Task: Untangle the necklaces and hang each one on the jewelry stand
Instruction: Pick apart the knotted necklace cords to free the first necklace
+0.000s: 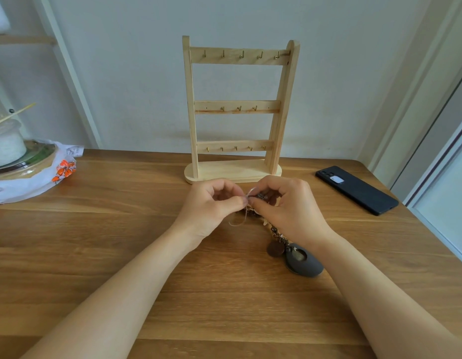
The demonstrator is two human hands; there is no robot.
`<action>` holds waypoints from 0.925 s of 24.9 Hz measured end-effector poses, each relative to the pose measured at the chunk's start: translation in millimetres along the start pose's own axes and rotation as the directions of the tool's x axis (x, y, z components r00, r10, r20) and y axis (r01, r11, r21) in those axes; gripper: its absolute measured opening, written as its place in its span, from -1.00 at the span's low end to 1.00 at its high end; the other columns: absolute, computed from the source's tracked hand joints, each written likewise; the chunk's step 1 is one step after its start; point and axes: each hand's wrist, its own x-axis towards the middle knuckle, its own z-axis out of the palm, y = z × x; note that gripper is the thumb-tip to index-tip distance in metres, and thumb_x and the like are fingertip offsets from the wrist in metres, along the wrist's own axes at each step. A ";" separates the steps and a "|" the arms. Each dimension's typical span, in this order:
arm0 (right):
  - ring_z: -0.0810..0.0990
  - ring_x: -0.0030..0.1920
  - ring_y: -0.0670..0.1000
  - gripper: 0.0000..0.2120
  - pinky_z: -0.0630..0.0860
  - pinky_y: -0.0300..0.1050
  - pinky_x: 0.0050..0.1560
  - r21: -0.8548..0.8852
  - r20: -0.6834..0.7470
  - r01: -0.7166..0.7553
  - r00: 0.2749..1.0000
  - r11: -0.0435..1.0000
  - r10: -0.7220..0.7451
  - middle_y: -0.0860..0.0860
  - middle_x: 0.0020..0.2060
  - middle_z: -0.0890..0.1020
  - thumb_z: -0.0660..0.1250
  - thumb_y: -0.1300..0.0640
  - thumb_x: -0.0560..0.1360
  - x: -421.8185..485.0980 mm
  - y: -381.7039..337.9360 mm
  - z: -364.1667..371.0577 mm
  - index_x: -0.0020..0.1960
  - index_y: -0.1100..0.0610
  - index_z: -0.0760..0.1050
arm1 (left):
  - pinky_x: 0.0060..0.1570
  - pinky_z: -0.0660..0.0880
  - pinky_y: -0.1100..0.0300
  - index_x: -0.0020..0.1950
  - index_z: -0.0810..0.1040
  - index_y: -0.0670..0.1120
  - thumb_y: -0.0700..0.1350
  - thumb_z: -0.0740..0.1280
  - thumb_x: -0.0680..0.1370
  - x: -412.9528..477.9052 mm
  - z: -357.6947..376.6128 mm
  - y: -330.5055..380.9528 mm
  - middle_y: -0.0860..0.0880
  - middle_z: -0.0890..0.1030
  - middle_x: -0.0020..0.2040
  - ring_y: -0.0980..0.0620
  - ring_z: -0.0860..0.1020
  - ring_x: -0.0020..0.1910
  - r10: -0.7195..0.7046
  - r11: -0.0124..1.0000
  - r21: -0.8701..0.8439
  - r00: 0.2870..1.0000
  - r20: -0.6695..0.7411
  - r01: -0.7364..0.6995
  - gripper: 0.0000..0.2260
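Observation:
A pale wooden jewelry stand [239,110] with three bars of small brass hooks stands at the back of the table; nothing hangs on it. Just in front of its base, my left hand [211,206] and my right hand [286,206] meet over a tangle of necklaces [253,212]. Each hand pinches a thin pale cord of the tangle between thumb and fingertips. A loop of that cord [237,221] hangs below my left hand. A beaded strand trails under my right wrist to a round brown pendant [275,248] and a dark grey oval pendant [303,263] lying on the table.
A black phone [356,189] lies face down at the right, near the table's edge. At the far left, a glass jar [6,143] sits on stacked plates over a white plastic bag [43,177]. The wooden table [121,229] meets the wall behind the stand.

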 end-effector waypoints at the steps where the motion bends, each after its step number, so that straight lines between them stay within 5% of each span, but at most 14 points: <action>1: 0.62 -0.32 -0.14 -0.88 0.52 -0.36 -0.29 -0.008 0.003 0.012 1.000 1.000 -0.012 -0.13 -0.28 0.66 0.50 0.23 0.48 -0.5 0.6 0.4 -0.07 0.02 0.66 | -0.18 0.50 0.26 -0.18 0.67 -0.13 -0.28 0.49 0.47 -0.2 -0.2 -0.4 -0.06 0.62 -0.26 0.09 0.53 -0.23 0.004 1.000 0.010 1.000 0.002 -0.004 -0.92; 9: 0.61 -0.23 -0.10 -0.89 0.47 -0.39 -0.21 -0.098 0.021 0.129 0.992 0.987 -0.128 -0.06 -0.27 0.69 0.54 0.29 0.42 1.8 4.2 2.3 -0.09 0.13 0.71 | -0.24 0.44 0.22 -0.22 0.61 -0.03 -0.15 0.46 0.36 2.5 -2.4 -4.9 0.09 0.59 -0.26 0.07 0.51 -0.24 0.113 0.978 0.166 0.991 0.067 -0.123 -0.94; 18: 0.58 -0.22 -0.31 -0.85 0.43 -0.48 -0.20 -0.128 0.027 0.127 0.992 0.984 -0.125 -0.14 -0.26 0.66 0.54 0.31 0.40 0.4 5.0 3.2 -0.06 0.15 0.71 | -0.30 0.39 0.26 -0.24 0.58 -0.03 -0.18 0.43 0.35 2.1 -1.4 -9.0 0.16 0.56 -0.30 0.16 0.47 -0.29 0.230 0.936 0.254 0.969 0.086 -0.244 -0.92; 23: 0.64 -0.27 -0.08 -0.92 0.58 -0.25 -0.22 0.031 0.039 0.029 0.999 0.999 -0.030 -0.03 -0.28 0.68 0.50 0.27 0.48 -0.3 0.9 0.6 -0.05 0.13 0.68 | -0.29 0.40 0.23 -0.25 0.55 -0.06 -0.23 0.36 0.38 2.1 -1.9 -6.5 0.12 0.54 -0.31 0.13 0.46 -0.29 0.242 0.946 0.200 0.967 0.083 -0.254 -0.93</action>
